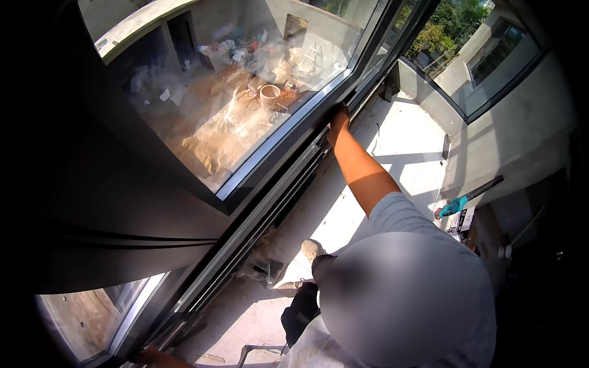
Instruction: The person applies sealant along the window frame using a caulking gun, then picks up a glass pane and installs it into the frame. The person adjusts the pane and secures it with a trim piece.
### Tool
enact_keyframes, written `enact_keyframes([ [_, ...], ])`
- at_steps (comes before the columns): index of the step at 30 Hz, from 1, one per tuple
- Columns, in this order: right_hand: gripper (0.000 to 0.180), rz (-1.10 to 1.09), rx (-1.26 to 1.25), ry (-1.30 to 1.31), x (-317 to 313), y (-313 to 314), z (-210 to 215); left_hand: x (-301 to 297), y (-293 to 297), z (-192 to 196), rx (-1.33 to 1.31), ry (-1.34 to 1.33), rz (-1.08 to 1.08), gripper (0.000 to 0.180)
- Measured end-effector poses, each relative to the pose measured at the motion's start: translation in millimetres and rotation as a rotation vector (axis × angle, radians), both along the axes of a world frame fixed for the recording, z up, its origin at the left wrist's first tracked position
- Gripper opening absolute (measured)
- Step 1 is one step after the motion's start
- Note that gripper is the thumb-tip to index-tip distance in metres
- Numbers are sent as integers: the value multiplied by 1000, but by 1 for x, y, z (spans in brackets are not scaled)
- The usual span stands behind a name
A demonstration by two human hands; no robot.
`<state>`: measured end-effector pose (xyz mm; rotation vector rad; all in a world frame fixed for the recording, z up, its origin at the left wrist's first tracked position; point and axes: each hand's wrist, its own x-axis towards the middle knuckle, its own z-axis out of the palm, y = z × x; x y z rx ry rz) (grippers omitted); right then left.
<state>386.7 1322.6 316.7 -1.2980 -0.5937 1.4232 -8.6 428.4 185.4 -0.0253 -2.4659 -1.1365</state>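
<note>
A dark-framed glass window panel point(242, 205) stands slantwise on my left, beside a dark metal track point(264, 224). My right arm stretches far forward. At its end my right hand point(338, 121) is closed round the dark frame's edge, its fingertips partly out of sight. Low at the left, my left hand point(150, 355) touches the lower part of the frame. Its fingers are lost in shadow and cut by the picture's edge. A large blurred patch covers the middle of my grey shirt point(417, 224). My beige shoes point(311, 249) show on the floor near the track.
Crumpled clear plastic point(261, 268) lies by the track. A bent metal bar point(257, 348) stands near my legs. At right are a teal power tool with a black tube point(485, 187) and a box point(463, 224). Through the glass shows a littered yard with a round tub point(269, 96).
</note>
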Motion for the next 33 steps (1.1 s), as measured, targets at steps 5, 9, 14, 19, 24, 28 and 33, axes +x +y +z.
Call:
enact_keyframes([
  [5,55,113,224,116,9,22,-41,3,-17,-1,-89,68,26,55],
  [9,61,126,319,106,11,41,-65,7,-35,4,-208,144,68,56],
  [14,73,-4,613,-254,15,67,-101,-1,-66,5,-399,256,189,58],
  [19,62,-206,746,-386,19,83,-101,-55,-115,-4,-637,319,369,61],
  [24,69,-229,748,-401,4,72,-89,-72,-193,-4,-877,262,568,63],
  [28,69,-247,743,-440,-1,71,-95,-79,-226,4,-988,176,631,64],
  [33,79,-191,804,-407,1,79,-100,-85,-209,14,-961,140,637,94],
])
